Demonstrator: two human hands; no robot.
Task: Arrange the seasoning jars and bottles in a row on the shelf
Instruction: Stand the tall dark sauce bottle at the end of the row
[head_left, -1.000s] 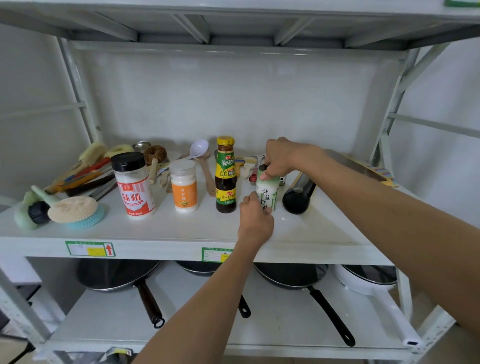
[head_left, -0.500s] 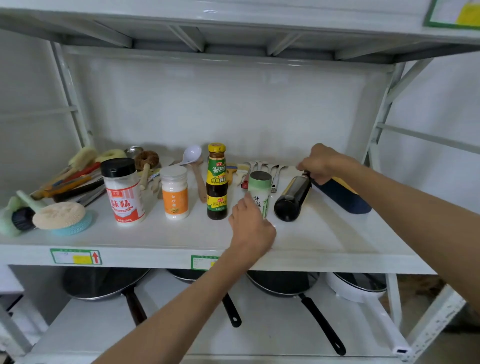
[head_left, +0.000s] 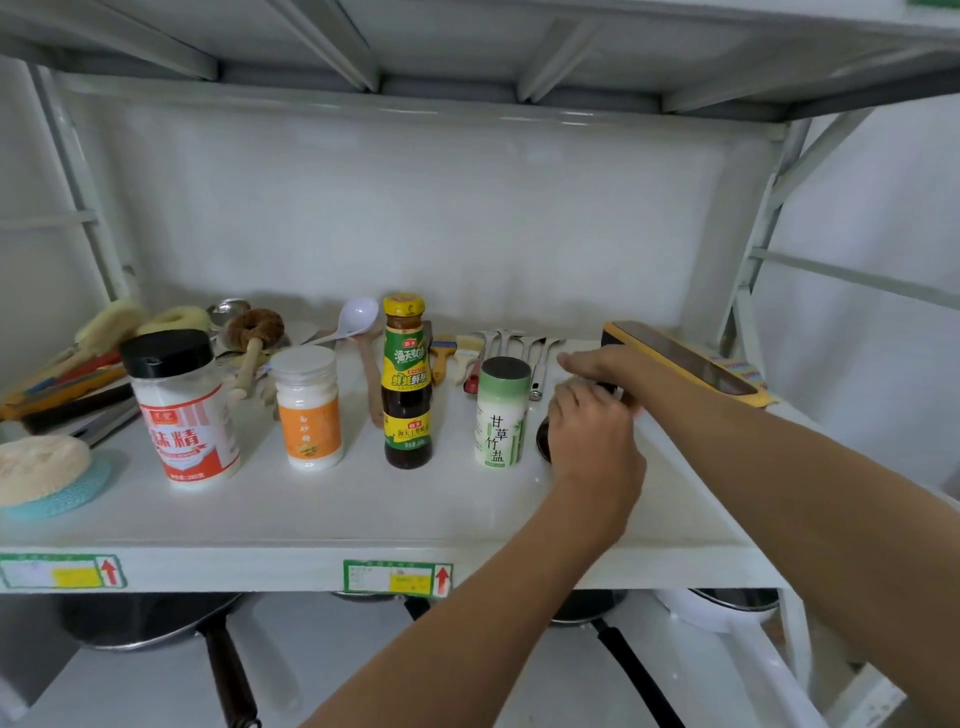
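White metal shelf (head_left: 363, 519) against a white wall, pans on the level below. Both hands meet at the right end of the row, on a dark bottle (head_left: 544, 441) that is mostly hidden; only a dark rounded bit shows beside the left hand, so its long axis and which way it points can't be told. Left hand (head_left: 592, 441) is curled over the near part of the bottle, fingers wrapped, gripping it. Right hand (head_left: 597, 366) is just behind, fingers bent down onto the far part of the bottle; how tight that hold is can't be seen.

Left of the grip, four containers stand upright in a row, long axes vertical, caps up: just beside the hands a green-and-white salt shaker (head_left: 501, 413), then a dark sauce bottle (head_left: 408, 384) with a yellow cap, then a small white jar (head_left: 309, 408) with an orange label, then farthest a big jar (head_left: 179, 405) with a black lid and red label. All apart from each other.

Behind the grip: a few metal utensils (head_left: 519, 345), two small brushes (head_left: 452, 351). Right of the grip, one yellow-edged dark box (head_left: 680, 358).
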